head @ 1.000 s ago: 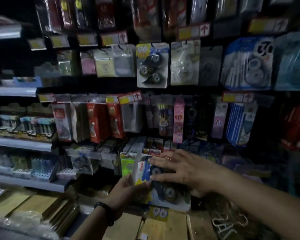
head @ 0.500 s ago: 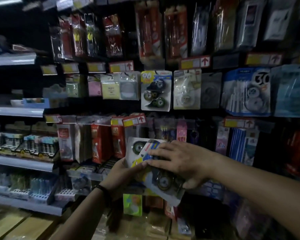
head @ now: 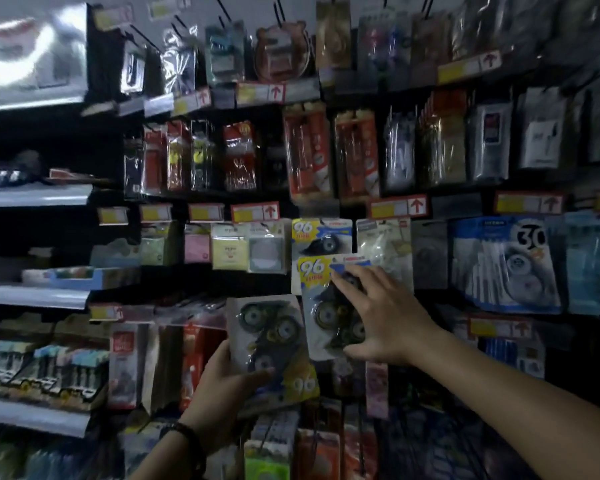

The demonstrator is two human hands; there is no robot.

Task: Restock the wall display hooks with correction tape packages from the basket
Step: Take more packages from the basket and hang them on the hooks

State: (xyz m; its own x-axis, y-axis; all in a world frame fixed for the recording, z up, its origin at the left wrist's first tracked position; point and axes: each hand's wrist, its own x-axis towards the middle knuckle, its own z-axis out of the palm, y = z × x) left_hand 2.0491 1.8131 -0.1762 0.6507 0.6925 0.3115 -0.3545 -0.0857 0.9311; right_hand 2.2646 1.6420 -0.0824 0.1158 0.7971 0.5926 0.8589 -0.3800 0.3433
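My right hand (head: 383, 315) grips a correction tape package (head: 321, 306) with a yellow "96" corner, held upright against the wall display just below a matching package hanging on its hook (head: 321, 237). My left hand (head: 222, 386) holds a second correction tape package (head: 269, 344) upside down, lower and to the left, with my thumb across its front. The basket is out of view.
The dark wall is crowded with hanging stationery packs and yellow price tags with red arrows (head: 397, 206). A blue "30" pack (head: 503, 265) hangs to the right. Metal shelves (head: 32, 296) with boxed goods jut out on the left.
Both hands rose from waist height toward the wall. The packages, held together before, are now apart: the right hand lifted one up to the hanging "96" pack.
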